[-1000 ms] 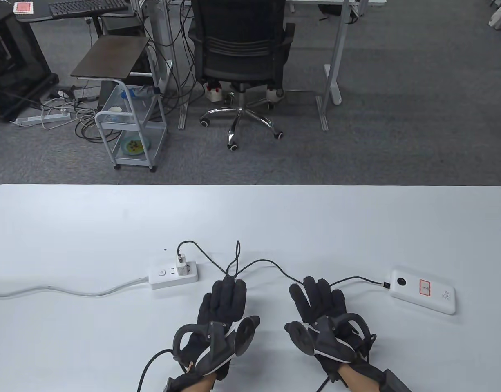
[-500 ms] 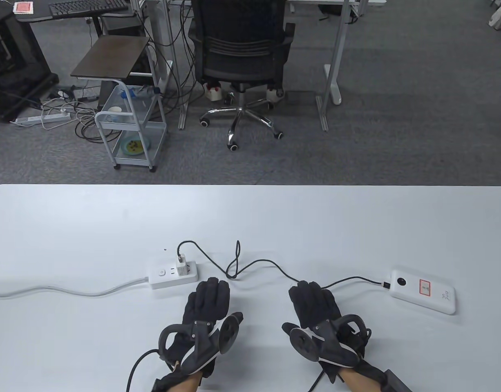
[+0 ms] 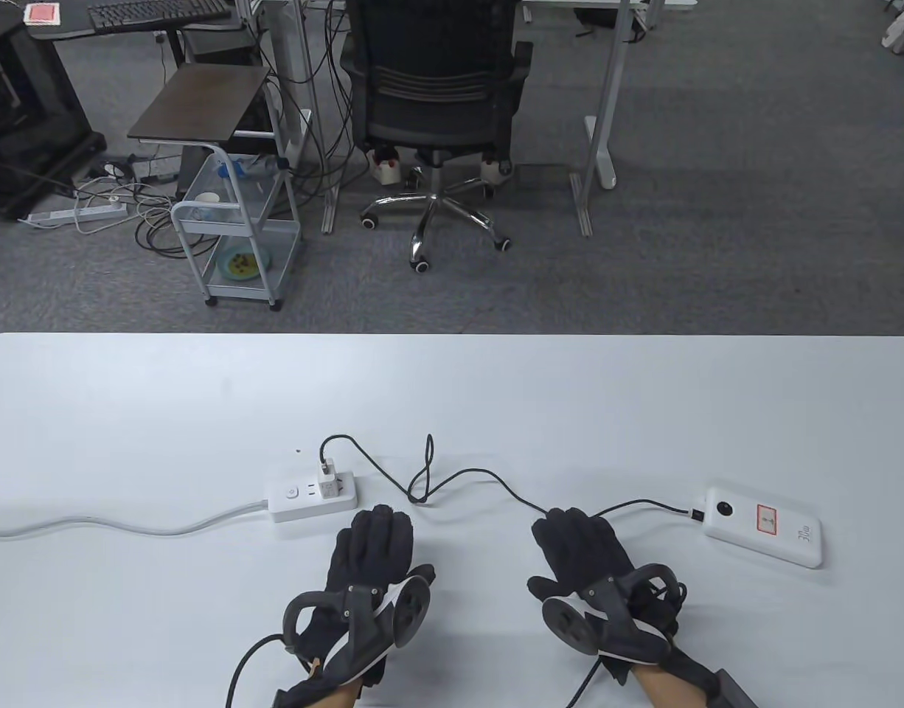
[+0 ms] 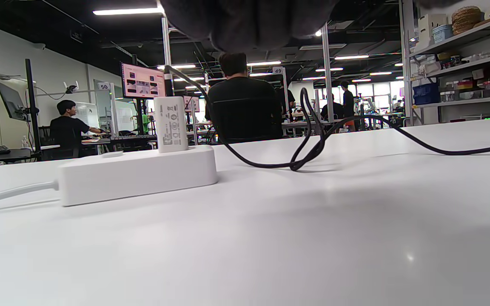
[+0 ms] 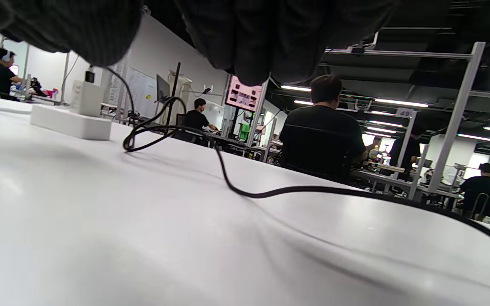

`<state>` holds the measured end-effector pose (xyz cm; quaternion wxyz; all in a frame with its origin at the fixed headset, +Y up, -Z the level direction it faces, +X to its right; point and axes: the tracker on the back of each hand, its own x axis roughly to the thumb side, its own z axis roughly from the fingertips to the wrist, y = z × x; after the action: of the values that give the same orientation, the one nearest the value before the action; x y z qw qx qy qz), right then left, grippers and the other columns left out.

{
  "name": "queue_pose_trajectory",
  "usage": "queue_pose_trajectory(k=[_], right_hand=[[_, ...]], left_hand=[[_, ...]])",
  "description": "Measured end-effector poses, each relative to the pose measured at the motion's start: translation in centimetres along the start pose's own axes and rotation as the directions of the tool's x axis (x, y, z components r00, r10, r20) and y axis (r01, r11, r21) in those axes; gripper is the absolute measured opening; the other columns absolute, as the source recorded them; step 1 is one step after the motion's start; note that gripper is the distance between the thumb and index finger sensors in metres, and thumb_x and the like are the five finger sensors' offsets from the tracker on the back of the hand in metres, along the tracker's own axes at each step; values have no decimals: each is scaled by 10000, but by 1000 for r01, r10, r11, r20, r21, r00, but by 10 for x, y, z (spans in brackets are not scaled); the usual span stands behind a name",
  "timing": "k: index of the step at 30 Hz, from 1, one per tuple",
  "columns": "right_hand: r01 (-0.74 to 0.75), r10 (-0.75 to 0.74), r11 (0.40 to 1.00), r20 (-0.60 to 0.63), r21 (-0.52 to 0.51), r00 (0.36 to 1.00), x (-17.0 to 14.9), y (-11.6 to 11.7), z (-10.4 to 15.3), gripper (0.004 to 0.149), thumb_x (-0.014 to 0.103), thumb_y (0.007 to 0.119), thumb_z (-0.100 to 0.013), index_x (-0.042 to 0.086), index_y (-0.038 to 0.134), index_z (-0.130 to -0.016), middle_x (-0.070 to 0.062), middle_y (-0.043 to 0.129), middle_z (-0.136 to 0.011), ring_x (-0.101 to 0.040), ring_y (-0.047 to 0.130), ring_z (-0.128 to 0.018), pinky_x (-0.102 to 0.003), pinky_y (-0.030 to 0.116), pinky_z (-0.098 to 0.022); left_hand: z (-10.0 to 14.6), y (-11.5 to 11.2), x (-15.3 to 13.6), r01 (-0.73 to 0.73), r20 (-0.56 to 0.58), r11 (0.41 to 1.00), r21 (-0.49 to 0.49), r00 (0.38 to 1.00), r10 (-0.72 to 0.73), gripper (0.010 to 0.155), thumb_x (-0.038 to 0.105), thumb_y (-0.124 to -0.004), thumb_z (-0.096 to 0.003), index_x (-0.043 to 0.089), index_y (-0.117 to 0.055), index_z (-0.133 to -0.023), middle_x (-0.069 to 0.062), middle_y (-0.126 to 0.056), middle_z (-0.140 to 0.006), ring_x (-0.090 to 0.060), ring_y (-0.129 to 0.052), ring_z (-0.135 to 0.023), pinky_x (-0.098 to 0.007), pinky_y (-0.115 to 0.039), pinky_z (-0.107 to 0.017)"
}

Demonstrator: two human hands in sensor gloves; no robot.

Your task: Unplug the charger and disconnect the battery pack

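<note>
Charger (image 3: 328,470) stands plugged upright in the strip (image 3: 312,501), small, rigid, likely snug, so we'd pinch its sides while bracing the strip; both hands (image 3: 371,549) (image 3: 581,549) lie flat, holding nothing, just near of the strip.

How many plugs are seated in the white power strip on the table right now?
1. The white charger stands upright in the power strip, at its right end, with the black cable leaving its top. The strip's other visible sockets look unused.
</note>
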<state>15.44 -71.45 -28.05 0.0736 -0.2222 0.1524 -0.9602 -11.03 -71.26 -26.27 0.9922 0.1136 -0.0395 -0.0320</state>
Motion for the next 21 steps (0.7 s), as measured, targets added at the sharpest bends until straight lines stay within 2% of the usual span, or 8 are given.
queue_pose_trajectory(k=[5,8,12,21], right_hand=[[38,-30,998,-142,53,989,-41,7,-4,702,578,644,-513,188,576,-1093,-144,658,-1164,-395,721,-1010,-534,583,-709],[-8,44,987,-224,159,974,-69,23,-3,703,574,651,-511,194,566,-1097,-136,643,-1172,-388,708,-1021,-530,573,-717],[-7,71,983,-350,182,934,-107,37,9,702,569,658,-508,201,554,-1097,-128,630,-1176,-383,692,-1030,-528,561,-724],[-32,162,967,-514,253,842,-175,31,42,719,579,662,-502,206,537,-1103,-125,618,-1181,-374,687,-1037,-528,544,-734]], left_hand=[[0,0,0,-3,1,1000,-2,1000,3,749,712,-614,-477,341,-590,-1127,63,-649,-1211,-229,-754,-1137,-367,-660,-860],[0,-1,2,-4,7,1000,-10,1000,4,723,693,-628,-488,345,-604,-1121,71,-657,-1208,-223,-761,-1135,-364,-662,-860],[-1,0,4,16,18,1000,-7,1000,-15,727,696,-632,-485,345,-605,-1120,70,-660,-1206,-221,-761,-1136,-365,-663,-860],[-3,-2,1,42,5,999,-9,999,-42,710,695,-633,-482,356,-631,-1106,87,-689,-1192,-213,-782,-1124,-359,-671,-857]])
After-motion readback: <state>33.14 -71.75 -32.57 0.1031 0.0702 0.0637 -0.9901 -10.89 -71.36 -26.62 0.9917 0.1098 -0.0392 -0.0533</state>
